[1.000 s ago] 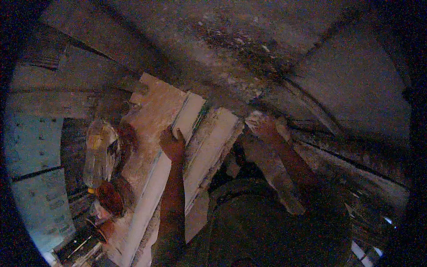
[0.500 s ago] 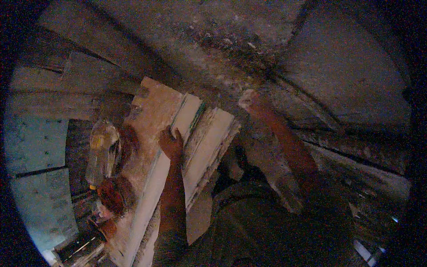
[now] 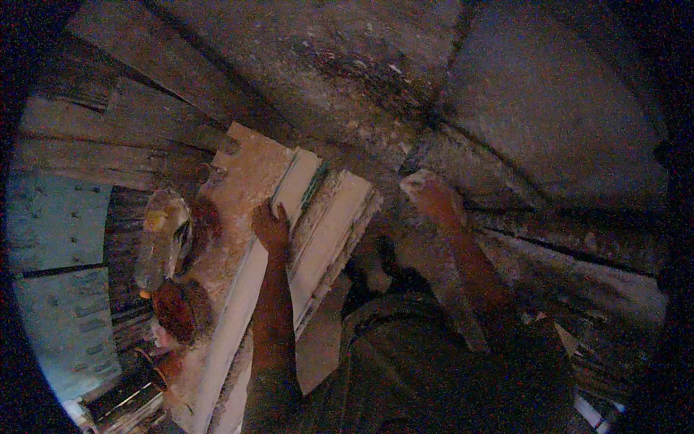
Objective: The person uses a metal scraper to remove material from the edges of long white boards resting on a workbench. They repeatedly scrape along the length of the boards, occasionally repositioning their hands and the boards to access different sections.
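Note:
Two long pale strips, like moulding or narrow boards, lie side by side on a worn brown board. My left hand (image 3: 271,224) grips the left pale strip (image 3: 242,296) toward its far end, its fingers curled at the edge. A green edge shows beside that strip. The right pale strip (image 3: 329,235) has a rough, crumbly side and is untouched. Out to the right, apart from both strips, my right hand (image 3: 434,195) is closed. Something whitish shows at its fingertips, with a dark grey flat shape just beyond; blur and dimness hide what it holds.
Left on the brown board (image 3: 253,159) stand a clear plastic container (image 3: 163,231) with a yellowish part and a reddish-brown round object (image 3: 173,311). Light debris (image 3: 347,61) litters the ground ahead. Pale blue panels (image 3: 61,224) are at far left. The light is very dim.
My right hand has come back nearer to me and a little to the right. My left hand stays on the pale strip. The view has shifted slightly.

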The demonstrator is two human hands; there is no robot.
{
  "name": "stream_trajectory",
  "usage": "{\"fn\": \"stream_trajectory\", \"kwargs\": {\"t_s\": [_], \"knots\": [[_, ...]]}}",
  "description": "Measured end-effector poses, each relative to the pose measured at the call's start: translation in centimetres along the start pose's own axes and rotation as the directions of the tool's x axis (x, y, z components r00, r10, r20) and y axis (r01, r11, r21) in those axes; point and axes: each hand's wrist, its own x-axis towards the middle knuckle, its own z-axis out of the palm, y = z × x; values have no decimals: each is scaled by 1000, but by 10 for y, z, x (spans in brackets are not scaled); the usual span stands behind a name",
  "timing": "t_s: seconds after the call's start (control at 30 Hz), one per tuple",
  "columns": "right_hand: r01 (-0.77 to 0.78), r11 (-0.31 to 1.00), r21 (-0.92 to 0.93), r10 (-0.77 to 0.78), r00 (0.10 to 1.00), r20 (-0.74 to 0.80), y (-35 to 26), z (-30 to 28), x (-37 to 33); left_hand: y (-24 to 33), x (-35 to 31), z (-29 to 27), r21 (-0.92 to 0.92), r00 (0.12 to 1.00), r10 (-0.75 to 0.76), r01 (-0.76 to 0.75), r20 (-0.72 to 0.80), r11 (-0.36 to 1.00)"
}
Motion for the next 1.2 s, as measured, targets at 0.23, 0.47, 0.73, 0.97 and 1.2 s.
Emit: {"fn": "stream_trajectory", "kwargs": {"t_s": [0.23, 0.47, 0.73, 0.97, 1.2], "knots": [[10, 1000, 19, -9, 999, -35, 10, 27, 12, -20, 7, 49, -77, 994, 22, -14, 103, 997], [61, 998, 24, -61, 998, -18, -12, 38, 15, -40, 8, 75, -149, 931, -93, 154, 352, 977], [171, 978, 118, -185, 976, 117, -112, 120, -33, 41, -34, 1, -745, 856, -114, 499, 505, 444], [86, 984, 156, -97, 993, 67, -48, 98, -30, 68, -58, -33, -604, 850, 48, 332, 524, 725], [-149, 964, 220, 156, 988, -18, 55, 15, -97, 48, -93, -79, -406, 640, 123, 317, 759, 857]]}}
